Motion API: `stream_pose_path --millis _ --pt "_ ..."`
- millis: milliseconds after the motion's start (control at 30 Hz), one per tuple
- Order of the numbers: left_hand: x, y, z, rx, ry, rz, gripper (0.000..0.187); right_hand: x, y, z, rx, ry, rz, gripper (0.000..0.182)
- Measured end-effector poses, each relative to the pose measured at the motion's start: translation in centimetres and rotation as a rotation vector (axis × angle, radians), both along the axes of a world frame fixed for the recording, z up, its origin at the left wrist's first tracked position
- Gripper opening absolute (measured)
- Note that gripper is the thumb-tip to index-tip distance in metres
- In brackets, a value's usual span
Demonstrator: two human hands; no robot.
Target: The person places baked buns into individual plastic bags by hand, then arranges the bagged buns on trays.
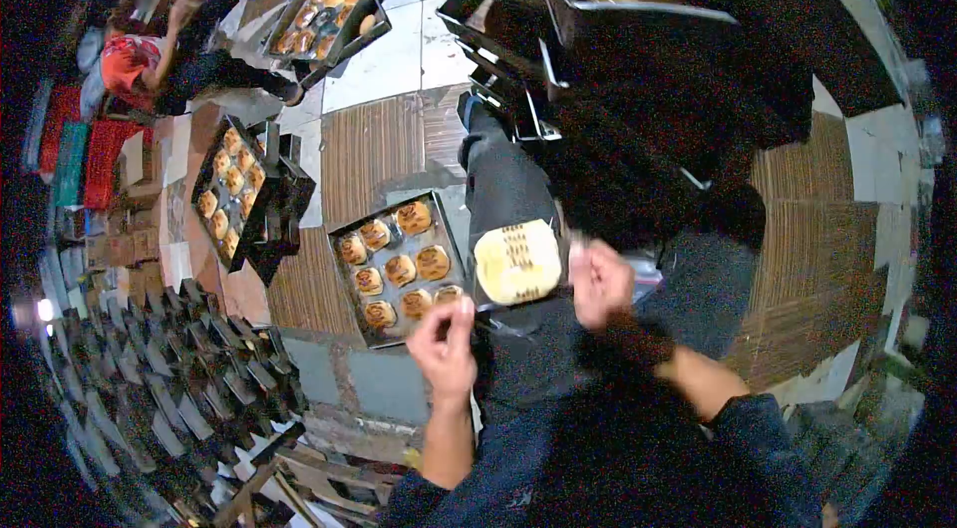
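Note:
A flat, pale yellow bun [516,264] with rows of dark marks lies over my lap, between my hands. Faint shiny edges around it look like a clear plastic bag. My right hand [601,284] is closed just right of the bun, its fingers pinched at the edge of that film. To the lower left, my left hand [445,349] has thumb and fingers pressed together near the bun's corner; what they hold, if anything, is too thin to make out. Close beside my left hand is a metal tray [384,269] of browned buns, one partly hidden by the fingers.
More clear plastic [646,279] lies on my lap by my right wrist. Other bun trays stand at left [246,219] and far left [289,34]. Dark stacked trays [508,79] rise ahead. Another person [135,64] sits far left near red crates [105,164].

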State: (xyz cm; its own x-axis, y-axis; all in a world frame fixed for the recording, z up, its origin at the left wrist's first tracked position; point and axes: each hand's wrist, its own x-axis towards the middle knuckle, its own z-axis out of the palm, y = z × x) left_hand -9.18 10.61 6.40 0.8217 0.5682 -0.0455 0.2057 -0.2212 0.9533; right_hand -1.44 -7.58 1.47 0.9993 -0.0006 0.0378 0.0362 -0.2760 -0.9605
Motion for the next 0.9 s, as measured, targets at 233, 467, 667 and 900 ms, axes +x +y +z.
stream_pose_path --millis 233,467,667,900 --pt "-3.7 -1.6 2.3 0.296 -0.029 0.077 0.012 0.2 -5.1 3.7 -0.359 0.081 0.122 0.017" --pt "3.2 0.9 4.1 -0.147 -0.029 -0.023 0.021 2.4 1.3 8.4 -0.452 -0.42 0.601 0.055" --pt "3.5 2.9 2.2 -0.321 -0.145 0.085 0.028 7.9 -2.6 21.7 -0.072 -0.224 0.46 0.059" --pt "5.6 2.0 2.1 -0.39 -0.193 -0.024 0.016 24.6 -4.2 33.7 -0.209 -0.417 0.116 0.04"
